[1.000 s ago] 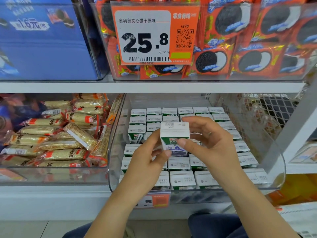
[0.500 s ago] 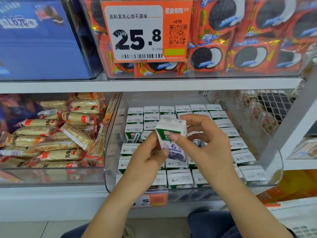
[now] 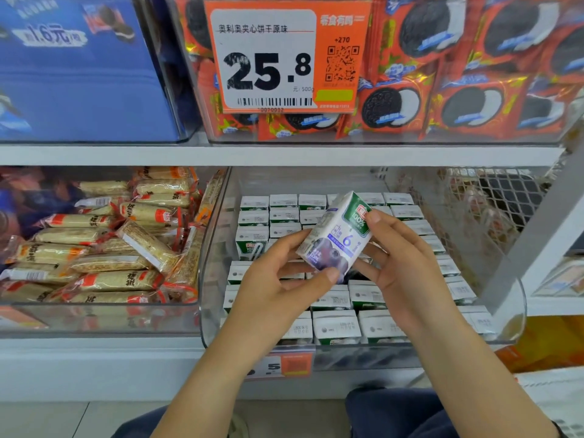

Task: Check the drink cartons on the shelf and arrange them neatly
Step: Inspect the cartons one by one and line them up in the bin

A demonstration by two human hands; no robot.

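Note:
A small white, green and purple drink carton (image 3: 336, 237) is tilted in the air above a clear plastic bin (image 3: 208, 279) on the lower shelf. Both hands hold it. My left hand (image 3: 278, 289) pinches its lower end with thumb and fingers. My right hand (image 3: 407, 273) grips its upper right side, thumb on the green top. In the bin, several rows of the same drink cartons (image 3: 336, 327) stand upright with their white tops showing. My hands hide some middle cartons.
A clear bin of wrapped yellow snack bars (image 3: 104, 248) stands to the left. Above, a white shelf board (image 3: 278, 154) carries red cookie packs (image 3: 455, 99), a blue box (image 3: 72, 74) and an orange price tag (image 3: 284, 58). A wire mesh panel (image 3: 493, 203) lies behind on the right.
The carton has turned from upright, top towards me, to tilted with its printed front showing. Both hands kept hold of it and shifted slightly right.

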